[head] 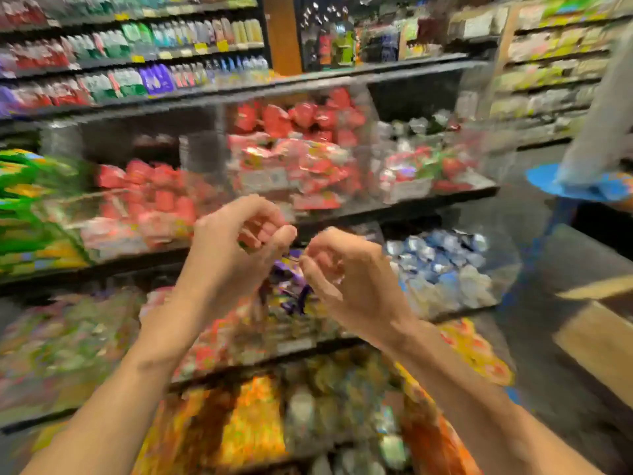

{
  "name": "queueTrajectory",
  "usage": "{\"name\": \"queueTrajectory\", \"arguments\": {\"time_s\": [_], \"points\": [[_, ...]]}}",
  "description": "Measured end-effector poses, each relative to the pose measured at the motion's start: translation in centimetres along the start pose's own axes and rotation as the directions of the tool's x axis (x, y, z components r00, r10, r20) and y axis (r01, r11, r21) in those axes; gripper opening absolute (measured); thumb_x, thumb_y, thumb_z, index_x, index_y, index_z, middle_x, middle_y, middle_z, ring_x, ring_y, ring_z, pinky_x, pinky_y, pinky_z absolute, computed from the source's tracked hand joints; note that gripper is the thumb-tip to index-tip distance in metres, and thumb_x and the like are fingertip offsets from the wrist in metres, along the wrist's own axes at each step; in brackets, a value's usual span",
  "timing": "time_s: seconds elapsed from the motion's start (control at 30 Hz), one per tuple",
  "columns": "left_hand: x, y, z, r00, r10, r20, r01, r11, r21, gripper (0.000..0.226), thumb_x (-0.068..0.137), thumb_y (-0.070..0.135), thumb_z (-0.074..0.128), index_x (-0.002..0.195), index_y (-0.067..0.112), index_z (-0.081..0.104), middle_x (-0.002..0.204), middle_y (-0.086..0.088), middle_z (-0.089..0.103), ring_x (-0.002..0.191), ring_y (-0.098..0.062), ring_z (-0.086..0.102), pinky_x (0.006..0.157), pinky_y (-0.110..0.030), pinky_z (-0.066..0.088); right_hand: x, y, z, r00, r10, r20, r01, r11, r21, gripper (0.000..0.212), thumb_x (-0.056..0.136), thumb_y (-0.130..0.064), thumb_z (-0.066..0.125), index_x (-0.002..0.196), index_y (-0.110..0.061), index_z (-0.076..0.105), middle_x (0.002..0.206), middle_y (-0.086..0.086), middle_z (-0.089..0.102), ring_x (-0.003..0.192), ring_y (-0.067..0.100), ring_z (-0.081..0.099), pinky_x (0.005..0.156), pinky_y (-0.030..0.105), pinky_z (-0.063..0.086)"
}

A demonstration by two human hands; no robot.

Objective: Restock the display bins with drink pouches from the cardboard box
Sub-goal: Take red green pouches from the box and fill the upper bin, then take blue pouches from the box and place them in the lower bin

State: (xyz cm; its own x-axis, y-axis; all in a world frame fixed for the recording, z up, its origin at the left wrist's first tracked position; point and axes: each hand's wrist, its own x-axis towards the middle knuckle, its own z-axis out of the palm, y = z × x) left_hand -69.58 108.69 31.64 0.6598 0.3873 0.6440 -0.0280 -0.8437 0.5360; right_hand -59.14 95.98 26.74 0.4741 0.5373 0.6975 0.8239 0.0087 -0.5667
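Cardboard box (596,341): brown, at the right edge of view, low, well apart from both hands; its contents are out of sight.
Left hand (236,238): raised in front of the shelving, fingers curled into the palm, thumb tip against the fingertips; nothing seen in it.
Right hand (346,269): raised just beside the left, not touching it, fingers curled in likewise; nothing seen in it.
Display bins (200,150): clear-walled, set in rows on dark shelves, heavily blurred.
Red drink pouches (301,121): heaped in the upper middle bin, more in the bin to its lower left.
Silver-blue pouches (442,262): piled in the bin right of the right hand.
Purple pouches (291,289): in the bin behind the gap between the wrists.
Green packs (27,207): stacked at the far left.
Yellow-orange packs (253,426): lowest tier, between the forearms.
Bottles (144,42): upright in rows on the back shelves, upper left.
Sharpness: too blurred to read any label.
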Motion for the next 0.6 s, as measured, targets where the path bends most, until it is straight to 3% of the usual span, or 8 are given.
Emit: {"name": "queueTrajectory", "arguments": {"time_s": [0.13,0.23,0.3,0.4,0.5,0.6], "points": [[-3.3,5.9,13.8,0.969,0.135,0.208,-0.114,0.987,-0.112,0.007,0.083,0.022,0.070,0.088,0.024,0.066,0.078,0.014,0.064,0.067,0.002,0.058,0.062,-0.008,0.041,-9.6,7.6,-11.4,0.965,0.241,-0.106,-0.253,0.961,-0.115,0.011,0.085,-0.023,0.066,0.081,-0.013,0.063,0.070,-0.007,0.058,0.063,0.007,0.050,0.061,0.021,0.039],[-5.1,11.2,24.9,0.903,0.268,0.336,-0.220,0.960,-0.174,0.008,0.083,0.023,0.069,0.090,0.019,0.067,0.083,0.014,0.060,0.071,-0.004,0.055,0.069,-0.001,0.035,-16.7,12.0,-19.5,0.875,0.429,-0.225,-0.473,0.859,-0.199,0.013,0.084,-0.024,0.067,0.077,-0.012,0.063,0.068,-0.004,0.061,0.065,0.011,0.051,0.061,0.015,0.036],[-6.2,14.7,31.8,0.834,0.338,0.437,-0.249,0.936,-0.249,0.011,0.084,0.026,0.062,0.090,0.018,0.067,0.083,0.013,0.058,0.074,-0.004,0.053,0.072,-0.004,0.037,-21.2,14.7,-24.3,0.793,0.530,-0.300,-0.598,0.770,-0.223,0.012,0.084,-0.024,0.066,0.077,-0.015,0.062,0.066,-0.009,0.055,0.064,0.008,0.045,0.062,0.012,0.034],[-7.3,19.1,41.5,0.684,0.411,0.603,-0.247,0.908,-0.338,0.011,0.083,0.025,0.062,0.090,0.019,0.067,0.082,0.007,0.063,0.076,-0.011,0.058,0.069,-0.020,0.043,-26.9,18.9,-30.3,0.619,0.688,-0.378,-0.785,0.560,-0.267,0.010,0.088,-0.020,0.065,0.081,-0.014,0.061,0.071,-0.006,0.059,0.067,0.013,0.049,0.065,0.025,0.033],[-7.8,23.0,50.3,0.559,0.464,0.687,-0.255,0.885,-0.390,0.007,0.079,0.013,0.071,0.084,0.016,0.067,0.080,0.002,0.067,0.077,-0.018,0.062,0.069,-0.023,0.041,-30.7,22.5,-35.5,0.482,0.754,-0.447,-0.876,0.412,-0.251,0.011,0.092,-0.021,0.064,0.085,-0.013,0.060,0.074,-0.006,0.059,0.069,0.013,0.049,0.065,0.028,0.032],[-8.2,25.9,58.6,0.429,0.452,0.782,-0.217,0.892,-0.396,0.005,0.078,0.013,0.065,0.082,0.015,0.066,0.085,-0.002,0.069,0.084,-0.026,0.064,0.071,-0.032,0.044,-32.7,26.2,-40.1,0.339,0.815,-0.470,-0.939,0.265,-0.219,0.010,0.096,-0.027,0.059,0.095,-0.017,0.061,0.081,-0.007,0.060,0.077,0.012,0.055,0.066,0.029,0.039]]}}
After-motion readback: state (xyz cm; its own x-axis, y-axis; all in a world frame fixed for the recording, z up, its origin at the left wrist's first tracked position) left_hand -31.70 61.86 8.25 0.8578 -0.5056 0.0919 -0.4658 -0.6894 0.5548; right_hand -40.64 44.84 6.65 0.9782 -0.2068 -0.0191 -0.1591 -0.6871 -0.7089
